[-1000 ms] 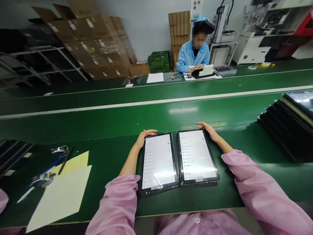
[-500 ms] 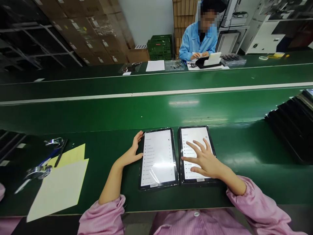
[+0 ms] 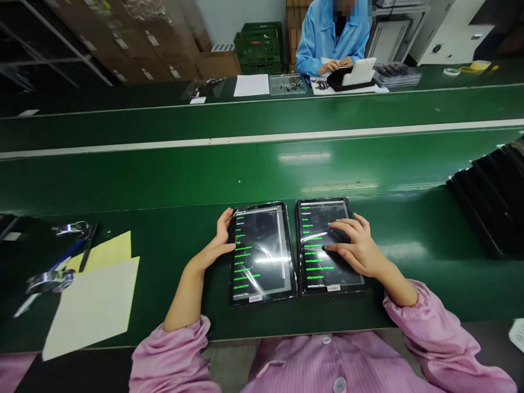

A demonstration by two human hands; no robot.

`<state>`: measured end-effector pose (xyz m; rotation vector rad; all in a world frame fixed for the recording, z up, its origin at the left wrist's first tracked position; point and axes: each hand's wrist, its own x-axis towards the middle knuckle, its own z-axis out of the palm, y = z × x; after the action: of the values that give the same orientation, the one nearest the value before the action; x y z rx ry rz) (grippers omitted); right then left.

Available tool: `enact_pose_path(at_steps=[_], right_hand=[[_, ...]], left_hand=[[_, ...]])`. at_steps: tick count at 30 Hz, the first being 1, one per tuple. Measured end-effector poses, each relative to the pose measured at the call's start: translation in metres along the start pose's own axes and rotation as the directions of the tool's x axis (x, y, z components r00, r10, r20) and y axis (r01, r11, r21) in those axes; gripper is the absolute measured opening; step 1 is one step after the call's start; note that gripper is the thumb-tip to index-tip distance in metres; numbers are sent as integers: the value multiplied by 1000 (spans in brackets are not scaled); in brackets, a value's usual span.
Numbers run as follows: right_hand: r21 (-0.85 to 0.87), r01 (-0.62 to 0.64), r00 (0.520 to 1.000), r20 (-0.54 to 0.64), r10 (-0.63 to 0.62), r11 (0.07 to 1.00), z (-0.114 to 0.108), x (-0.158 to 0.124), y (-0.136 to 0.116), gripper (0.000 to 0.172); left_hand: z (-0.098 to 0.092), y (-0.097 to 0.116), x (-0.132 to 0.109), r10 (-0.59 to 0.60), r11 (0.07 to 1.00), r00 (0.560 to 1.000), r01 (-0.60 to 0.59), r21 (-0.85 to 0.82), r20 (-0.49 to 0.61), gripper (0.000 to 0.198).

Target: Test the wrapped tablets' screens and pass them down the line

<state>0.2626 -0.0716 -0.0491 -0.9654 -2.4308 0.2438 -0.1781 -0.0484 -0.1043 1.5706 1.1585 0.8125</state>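
Two tablets lie side by side on the green bench, both showing dark screens with lines of green and white text. My left hand rests along the left edge of the left tablet, thumb and fingers apart, thumb tip at the bezel. Over the right tablet is my right hand, open with fingers loosely bent. Its index fingertip is at the screen near a line of text; whether it touches I cannot tell. Part of that screen's right side is hidden under the hand.
Left on the bench are a white sheet, a yellow sheet, a dark pen and shiny metal items. A black stack stands right. Across the line sits a person in blue.
Both tablet screens have gone from white lists to dark pages with green text. My right hand has drawn its spread fingers in and shifted rightward. The view has tilted down slightly.
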Motion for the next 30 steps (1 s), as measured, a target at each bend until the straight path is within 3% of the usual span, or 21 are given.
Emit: enact_pose_path(at_steps=[5,11,16,19,22,26,30], right_hand=[[-4,18,999,49,-17,1000,5,0,-6,49],[20,34,999,-34,-34,999,4,-2,-5,50],[37,101,995,-14,-100,994,4,1,-8,54],[-21,106,994,5,-106,994,6,1,-11,50],[-71,81,988,-124,-90,994,3,-1,-9,52],[-31,6,938,-346,-17,999,-2,-6,0,58],[-76,24,932,-360,-50,997,1,-6,5,56]], left_hand=[[-4,17,-8,18,989,983,-45,142,185,106],[-7,27,-14,2,937,949,-112,332,314,119],[0,31,-13,-39,912,957,-83,401,288,123],[1,27,-13,-8,931,967,-85,355,253,124],[0,21,-12,50,964,974,-106,245,222,120],[2,18,-10,36,973,980,-79,217,196,113],[4,16,-8,-27,990,995,13,139,101,101]])
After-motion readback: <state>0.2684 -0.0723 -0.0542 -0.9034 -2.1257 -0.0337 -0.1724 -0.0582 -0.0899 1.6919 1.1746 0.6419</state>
